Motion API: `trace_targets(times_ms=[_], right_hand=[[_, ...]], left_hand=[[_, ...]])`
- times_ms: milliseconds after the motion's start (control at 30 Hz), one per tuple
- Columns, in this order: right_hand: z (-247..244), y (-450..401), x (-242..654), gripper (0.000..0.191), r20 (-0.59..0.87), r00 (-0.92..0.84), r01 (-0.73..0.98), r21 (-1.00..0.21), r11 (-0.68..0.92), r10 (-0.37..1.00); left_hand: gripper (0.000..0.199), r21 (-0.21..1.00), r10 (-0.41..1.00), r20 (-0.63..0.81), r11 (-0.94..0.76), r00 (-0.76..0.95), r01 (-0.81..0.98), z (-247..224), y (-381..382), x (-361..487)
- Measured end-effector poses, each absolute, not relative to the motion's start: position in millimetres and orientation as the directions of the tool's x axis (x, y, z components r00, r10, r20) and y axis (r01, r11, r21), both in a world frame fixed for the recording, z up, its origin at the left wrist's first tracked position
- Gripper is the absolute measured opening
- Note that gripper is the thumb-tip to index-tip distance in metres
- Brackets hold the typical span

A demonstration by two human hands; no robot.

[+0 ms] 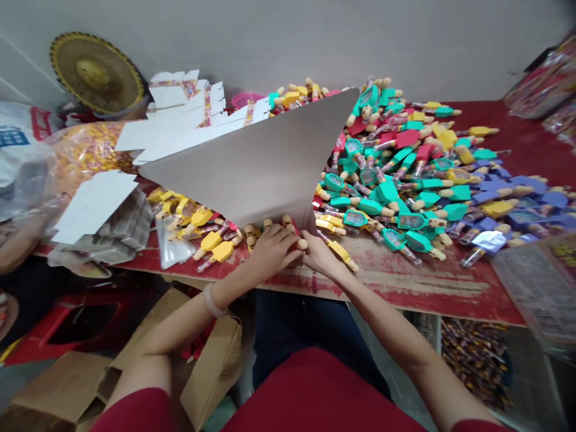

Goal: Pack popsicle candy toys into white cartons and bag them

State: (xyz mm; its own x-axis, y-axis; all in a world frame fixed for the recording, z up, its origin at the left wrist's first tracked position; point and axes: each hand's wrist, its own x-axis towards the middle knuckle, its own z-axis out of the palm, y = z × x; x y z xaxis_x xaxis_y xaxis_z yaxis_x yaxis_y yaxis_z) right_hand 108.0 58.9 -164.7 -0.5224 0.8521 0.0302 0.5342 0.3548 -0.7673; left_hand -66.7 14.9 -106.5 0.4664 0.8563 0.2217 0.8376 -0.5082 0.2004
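A cardboard box [265, 174] with a tall grey flap stands at the table's front edge, before my body. Several small toys with round tan heads [288, 223] sit in its near end. My left hand [275, 247] lies across these toys, fingers stretched over them and thumb beside one tan head [302, 244]. At the box's right corner is my right hand [318, 257], its fingers curled close to that same head; what they grip is partly hidden. Yellow toys with clear tubes [221, 251] lie left of the box.
A big pile of green, red and yellow toys [387, 192] spreads to the right, with purple ones [522, 189] beyond. Flat white cartons [96, 207] are stacked at left. Opened cardboard boxes [58, 384] stand on the floor. Another person's arm [22, 240] shows at far left.
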Motion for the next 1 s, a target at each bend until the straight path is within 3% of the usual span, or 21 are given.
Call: trace_targets(times_ms=[167,333,433,600,833,1000], right_hand=[[-162,63,109,0.026,0.016,-0.49,0.517,-0.799,0.306,0.872],[-168,77,124,0.018,0.171,-0.265,0.43,-0.86,0.275,0.949],[-168,85,127,0.022,0.222,-0.28,0.405,-0.855,0.325,0.934],[-165,93,127,0.031,0.254,-0.192,0.492,-0.811,0.316,0.948],[-176,112,130,0.034,0.259,-0.426,0.663,-0.563,0.494,0.867],[-175,138,127,0.026,0.197,-0.54,0.586,-0.61,0.533,0.819]], left_hand=[[0.034,0.229,0.845,0.267,-0.523,0.464,0.821,-105,22,-77],[0.041,0.161,0.843,0.292,-0.508,0.451,0.846,-117,25,-86],[0.04,0.16,0.845,0.302,-0.5,0.44,0.851,-125,28,-87],[0.032,0.21,0.839,0.364,-0.498,0.405,0.841,-129,34,-83],[0.025,0.301,0.861,0.361,-0.472,0.359,0.828,-123,37,-84],[0.041,0.289,0.858,0.316,-0.494,0.405,0.82,-104,52,-59]])
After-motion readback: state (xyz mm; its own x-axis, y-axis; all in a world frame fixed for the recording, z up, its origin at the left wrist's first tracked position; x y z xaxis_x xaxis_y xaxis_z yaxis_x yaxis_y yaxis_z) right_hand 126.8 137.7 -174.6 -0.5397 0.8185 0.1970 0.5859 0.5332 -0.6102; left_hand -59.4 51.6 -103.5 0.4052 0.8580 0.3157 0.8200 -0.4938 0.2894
